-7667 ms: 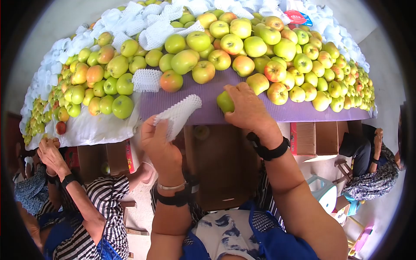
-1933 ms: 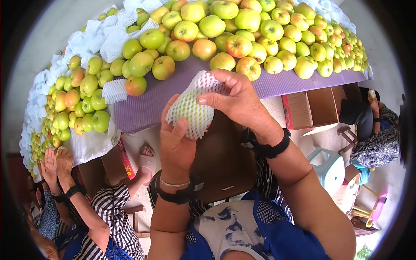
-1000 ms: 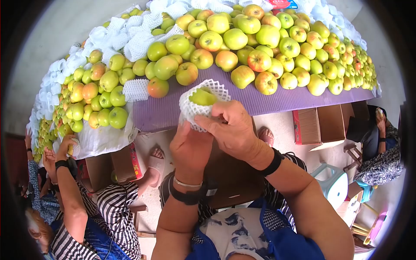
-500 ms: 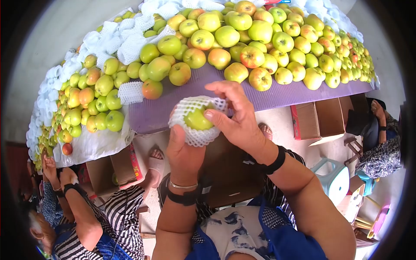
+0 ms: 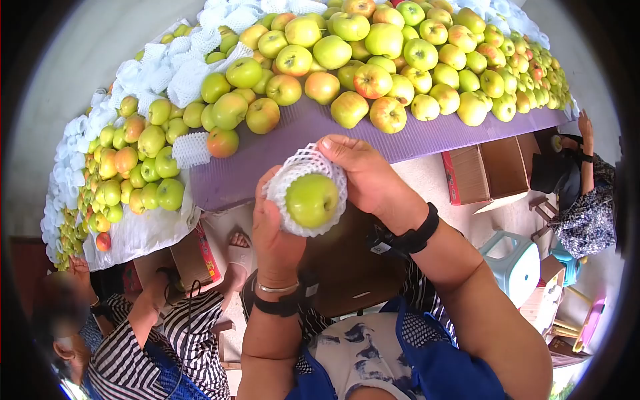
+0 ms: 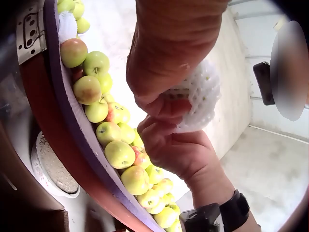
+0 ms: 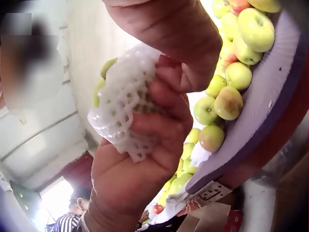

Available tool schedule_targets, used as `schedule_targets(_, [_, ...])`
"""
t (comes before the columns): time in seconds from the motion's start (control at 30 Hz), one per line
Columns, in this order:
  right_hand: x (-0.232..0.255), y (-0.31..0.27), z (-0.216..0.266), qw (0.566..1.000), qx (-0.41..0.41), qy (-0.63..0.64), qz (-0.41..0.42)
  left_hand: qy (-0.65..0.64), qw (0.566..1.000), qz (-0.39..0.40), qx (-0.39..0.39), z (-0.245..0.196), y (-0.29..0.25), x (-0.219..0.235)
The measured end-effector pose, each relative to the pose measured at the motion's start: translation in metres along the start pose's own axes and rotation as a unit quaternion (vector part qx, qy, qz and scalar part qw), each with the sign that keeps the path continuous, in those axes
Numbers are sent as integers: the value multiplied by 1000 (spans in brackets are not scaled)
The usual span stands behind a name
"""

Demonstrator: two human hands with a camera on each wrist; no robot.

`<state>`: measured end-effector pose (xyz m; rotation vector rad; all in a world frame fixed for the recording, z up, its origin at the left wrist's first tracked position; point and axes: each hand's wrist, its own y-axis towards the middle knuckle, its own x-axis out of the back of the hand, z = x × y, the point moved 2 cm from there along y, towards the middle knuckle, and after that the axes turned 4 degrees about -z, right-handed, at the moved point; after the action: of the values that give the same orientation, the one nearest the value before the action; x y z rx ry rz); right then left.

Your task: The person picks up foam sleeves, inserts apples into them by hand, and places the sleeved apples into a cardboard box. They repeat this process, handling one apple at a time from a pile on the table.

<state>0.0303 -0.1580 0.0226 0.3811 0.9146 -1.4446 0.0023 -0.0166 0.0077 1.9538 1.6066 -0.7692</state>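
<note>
A green apple (image 5: 312, 201) sits in a white foam net (image 5: 299, 164), its bare face turned toward the head camera. My left hand (image 5: 277, 230) cups the netted apple from the left and below, fingers curled round it. At the upper right, my right hand (image 5: 368, 175) pinches the net's edge between thumb and fingers. In the right wrist view, left-hand fingers wrap the foam net (image 7: 123, 99), and a strip of the apple (image 7: 98, 93) shows past its rim. From the left wrist, the foam net (image 6: 205, 94) hides the apple.
Many loose apples (image 5: 370, 80) are heaped on a purple-covered table (image 5: 243, 175), with piled foam nets (image 5: 190, 83) behind. One netted piece (image 5: 191, 151) lies near the front edge. Cardboard boxes (image 5: 503, 168) stand below. Other people sit left and right, one in a striped sleeve (image 5: 127, 340).
Earlier, my left hand held a bare net and my right took a green apple from the table. The apple is now inside the net; my right thumb has moved from the apple to the net's edge.
</note>
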Motion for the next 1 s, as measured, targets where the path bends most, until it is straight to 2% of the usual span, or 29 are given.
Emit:
schedule_targets(0.07, [3, 2, -10, 985, 91, -146, -17, -16, 1000, -6, 3, 4, 1, 10])
schedule_targets(0.13, [5, 1, -16, 944, 166, -283, -30, -86, 995, -39, 37, 3, 3, 2])
schedule_targets(0.23, [-1, -5, -15, 830, 334, -442, -62, -187, 976, -64, 94, 9, 7, 6])
schedule_targets(0.27, [-1, -6, -16, 797, 361, -480, -66, -220, 967, -68, 114, 12, 7, 10])
schedule_targets(0.3, [-1, -8, -17, 761, 386, -516, -70, 4, 997, -50, 58, 13, 6, 13])
schedule_targets(0.33, [0, -9, -19, 724, 410, -551, -73, 229, 973, -30, 0, 15, 3, 14])
schedule_targets(0.4, [0, -11, -21, 694, 424, -577, -68, 278, 960, -22, -11, 16, 2, 17])
schedule_targets(0.43, [1, -12, -21, 678, 432, -591, -65, 106, 993, -35, 34, 18, 4, 19])
schedule_targets(0.47, [4, -9, -22, 721, 410, -556, -46, -71, 993, -45, 78, 19, 5, 20])
schedule_targets(0.53, [10, -1, -20, 798, 361, -482, -5, -97, 990, -54, 89, 18, 6, 25])
schedule_targets(0.57, [12, -2, -17, 823, 322, -467, 20, -110, 988, -59, 94, 17, 7, 29])
schedule_targets(0.63, [13, -7, -7, 865, 242, -433, 69, -135, 983, -69, 105, 15, 7, 34])
schedule_targets(0.73, [14, -6, -6, 897, 167, -401, 86, -188, 973, -81, 106, 7, 5, 26])
schedule_targets(0.77, [14, -6, -10, 924, 106, -350, 115, -208, 969, -84, 104, 4, 5, 22])
schedule_targets(0.83, [11, -12, -21, 956, -18, -239, 167, -184, 972, -101, 102, 8, 5, 25])
schedule_targets(0.87, [8, -15, -24, 960, -21, -214, 177, -172, 974, -110, 100, 9, 5, 26])
schedule_targets(0.93, [2, -19, -27, 966, -30, -165, 197, -55, 983, -169, 51, 11, 2, 27])
schedule_targets(0.97, [3, -20, -28, 973, -49, -127, 187, 4, 980, -197, 27, 11, 2, 27])
schedule_targets(1.0, [5, -20, -29, 978, -66, -88, 176, 43, 980, -192, 11, 12, 3, 26])
